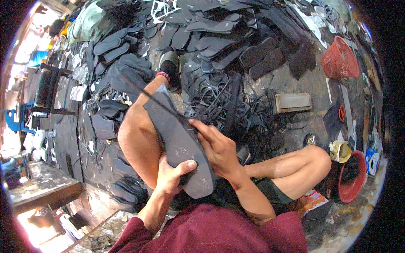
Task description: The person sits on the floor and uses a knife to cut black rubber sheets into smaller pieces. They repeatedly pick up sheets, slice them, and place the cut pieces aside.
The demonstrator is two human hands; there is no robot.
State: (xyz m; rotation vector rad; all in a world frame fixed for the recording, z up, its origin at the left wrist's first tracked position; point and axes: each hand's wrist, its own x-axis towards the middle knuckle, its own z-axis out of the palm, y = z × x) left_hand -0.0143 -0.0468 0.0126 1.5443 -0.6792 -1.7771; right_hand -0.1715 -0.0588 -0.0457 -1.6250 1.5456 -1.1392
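A dark grey shoe sole [179, 139] lies slantwise over my lap, its wider far end near my bent left leg. My left hand [171, 173] grips its near part, thumb pressed on the top face and fingers underneath. Along the sole's right edge my right hand [219, 149] is closed, with the index finger reaching to the edge. What that hand pinches is hidden. A thin dark strip [158, 101], blurred, crosses above the far part of the sole and ends close to my right fingertips.
Black soles [261, 57] lie in heaps on the floor ahead, with tangled dark offcuts [215, 99] nearer. At right are a whetstone-like pale block [293, 102], a red basket [339, 59], a red tub [352, 179] and a yellowish can [340, 152]. A wooden bench [46, 185] stands left.
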